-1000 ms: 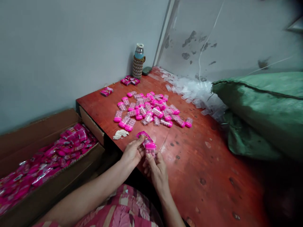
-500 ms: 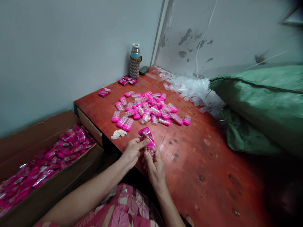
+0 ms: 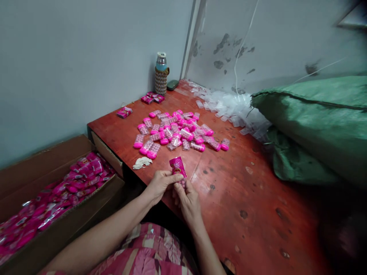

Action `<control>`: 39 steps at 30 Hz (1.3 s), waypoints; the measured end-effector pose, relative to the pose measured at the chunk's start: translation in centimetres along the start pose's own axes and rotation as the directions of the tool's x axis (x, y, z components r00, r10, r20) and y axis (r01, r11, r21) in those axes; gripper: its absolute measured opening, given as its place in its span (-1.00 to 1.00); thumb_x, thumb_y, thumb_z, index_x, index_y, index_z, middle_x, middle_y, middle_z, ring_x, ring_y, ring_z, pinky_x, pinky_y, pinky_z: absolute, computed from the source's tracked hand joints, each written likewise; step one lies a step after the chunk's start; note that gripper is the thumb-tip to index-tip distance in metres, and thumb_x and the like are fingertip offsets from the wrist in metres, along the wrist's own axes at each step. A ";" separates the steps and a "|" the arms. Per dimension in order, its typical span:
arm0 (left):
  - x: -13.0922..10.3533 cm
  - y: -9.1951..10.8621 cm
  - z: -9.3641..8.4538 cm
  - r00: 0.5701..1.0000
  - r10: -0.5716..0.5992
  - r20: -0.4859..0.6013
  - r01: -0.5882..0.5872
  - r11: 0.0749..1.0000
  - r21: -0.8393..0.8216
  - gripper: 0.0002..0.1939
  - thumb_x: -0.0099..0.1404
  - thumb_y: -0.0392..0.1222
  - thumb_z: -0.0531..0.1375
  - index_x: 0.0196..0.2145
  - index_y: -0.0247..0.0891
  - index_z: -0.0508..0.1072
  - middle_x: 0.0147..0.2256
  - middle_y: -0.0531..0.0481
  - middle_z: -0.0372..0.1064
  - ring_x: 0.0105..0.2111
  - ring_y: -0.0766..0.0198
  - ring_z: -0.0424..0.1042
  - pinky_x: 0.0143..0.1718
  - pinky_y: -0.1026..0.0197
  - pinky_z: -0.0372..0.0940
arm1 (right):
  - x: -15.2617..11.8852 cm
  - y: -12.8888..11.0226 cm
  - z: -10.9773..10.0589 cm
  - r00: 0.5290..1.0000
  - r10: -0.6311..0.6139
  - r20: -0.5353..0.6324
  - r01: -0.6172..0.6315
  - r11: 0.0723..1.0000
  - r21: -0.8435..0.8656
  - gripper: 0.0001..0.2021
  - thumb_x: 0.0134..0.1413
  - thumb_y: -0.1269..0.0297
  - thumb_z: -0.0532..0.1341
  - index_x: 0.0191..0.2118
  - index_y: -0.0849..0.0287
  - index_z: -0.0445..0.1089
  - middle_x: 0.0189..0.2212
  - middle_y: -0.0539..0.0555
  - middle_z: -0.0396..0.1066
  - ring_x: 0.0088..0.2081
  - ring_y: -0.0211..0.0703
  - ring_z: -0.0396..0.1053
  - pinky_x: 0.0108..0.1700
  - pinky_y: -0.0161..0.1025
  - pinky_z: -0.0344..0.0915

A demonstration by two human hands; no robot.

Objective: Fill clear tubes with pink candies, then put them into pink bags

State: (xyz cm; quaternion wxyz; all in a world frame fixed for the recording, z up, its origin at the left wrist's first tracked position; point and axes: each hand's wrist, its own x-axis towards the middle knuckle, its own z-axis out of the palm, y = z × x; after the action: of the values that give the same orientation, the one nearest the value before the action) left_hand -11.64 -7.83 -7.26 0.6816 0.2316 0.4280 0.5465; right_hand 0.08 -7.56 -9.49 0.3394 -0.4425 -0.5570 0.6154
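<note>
Wrapper (image 3: 177, 167) now sits lower over a ball-filled bottle (image 3: 182, 183) — left hand (image 3: 160, 186) pinching wrapper, right hand (image 3: 189, 203) gripping bottle — sleeving apparently well along.

No wording or number can be read. The pink wrapper (image 3: 177, 165) carries a pale swirl and a small emblem; printing on the boxed packets (image 3: 87, 170) is too small.

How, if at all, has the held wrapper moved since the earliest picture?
Yes: judged against the white scrap, the held wrapper has shifted rightward in the view, and it now hides the tub's pink cap.
</note>
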 end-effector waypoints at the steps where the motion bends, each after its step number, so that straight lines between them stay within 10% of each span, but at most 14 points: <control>1: 0.0 0.0 0.0 1.000 -0.002 -0.001 0.002 1.000 -0.020 -0.76 0.01 -0.12 0.24 -0.56 -0.40 0.39 -0.69 0.03 0.28 -0.76 0.35 0.24 -0.75 0.29 0.15 | -0.1 0.0 0.0 1.000 -0.001 0.025 0.000 1.000 0.029 -0.82 0.08 0.14 0.08 -0.33 0.15 0.22 -0.64 -0.12 0.23 -0.69 -0.40 0.15 -0.67 -0.46 0.10; 7: -0.4 0.6 -0.3 0.996 0.019 -0.089 -0.028 0.994 -0.103 -0.76 -0.02 -0.15 0.27 -0.59 -0.42 0.38 -0.67 0.03 0.26 -0.70 0.42 0.22 -0.70 0.35 0.14 | -0.7 -0.1 -0.3 0.989 -0.041 0.139 -0.008 0.942 0.334 -0.78 0.12 0.21 0.06 -0.12 0.14 0.18 -0.37 0.03 0.35 -0.47 -0.30 0.34 -0.47 -0.35 0.29; 17: -2.5 0.4 -0.2 0.993 0.092 -0.070 -0.102 0.983 -0.152 -0.81 0.00 -0.20 0.27 -0.55 -0.44 0.43 -0.59 -0.04 0.35 -0.58 0.34 0.33 -0.50 0.25 0.28 | 0.9 -1.1 0.5 0.997 0.012 0.082 -0.045 0.913 0.406 -0.79 -0.03 0.26 0.20 -0.27 0.13 0.16 -0.60 -0.08 0.38 -0.62 -0.31 0.31 -0.58 -0.40 0.22; 24: -5.3 3.0 -4.9 0.689 0.471 -0.550 -0.545 0.837 0.034 -0.62 0.11 0.06 0.13 -0.18 -0.22 0.40 -0.23 -0.08 0.45 -0.18 0.15 0.40 -0.05 -0.01 0.19 | 1.0 -1.2 -1.8 0.999 0.032 -0.024 -0.021 0.932 0.362 -0.82 0.00 0.17 0.16 -0.36 0.17 0.22 -0.56 -0.02 0.38 -0.62 -0.34 0.31 -0.62 -0.43 0.18; 27: -4.2 1.5 -4.4 0.763 0.557 -0.329 -0.366 0.791 0.490 -0.57 0.06 -0.06 0.21 -0.08 -0.17 0.37 -0.10 -0.09 0.37 -0.04 0.10 0.29 0.05 -0.02 0.05 | 1.0 -0.9 -2.8 0.996 0.046 -0.076 -0.017 0.940 0.342 -0.79 0.00 0.13 0.16 -0.39 0.17 0.22 -0.55 -0.02 0.38 -0.63 -0.34 0.30 -0.63 -0.41 0.19; 32: -0.8 -2.2 -2.1 0.821 0.548 0.158 -0.356 0.276 0.893 -0.63 0.08 -0.13 0.21 -0.12 -0.15 0.41 0.01 -0.10 0.25 0.11 0.04 0.05 0.15 -0.09 -0.25 | 0.4 -0.7 -3.4 0.993 0.070 -0.097 -0.037 0.953 0.301 -0.77 -0.01 0.09 0.16 -0.39 0.16 0.22 -0.56 -0.04 0.38 -0.63 -0.34 0.31 -0.61 -0.42 0.18; 39: 0.5 -3.5 -2.3 0.800 0.573 0.177 -0.348 0.203 0.915 -0.76 0.15 -0.21 0.13 -0.20 -0.10 0.45 -0.09 -0.05 0.36 0.10 0.05 0.08 0.13 -0.16 -0.29 | 0.2 -0.4 -4.3 0.988 0.047 -0.146 -0.018 0.982 0.188 -0.78 0.02 0.10 0.13 -0.41 0.18 0.23 -0.54 -0.01 0.37 -0.61 -0.33 0.30 -0.58 -0.40 0.19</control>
State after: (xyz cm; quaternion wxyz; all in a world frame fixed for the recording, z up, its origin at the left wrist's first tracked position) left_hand -11.62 -8.72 -11.36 0.1887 0.6297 0.6323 0.4099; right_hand 3.92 -5.69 -9.03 0.4101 -0.4630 -0.4625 0.6352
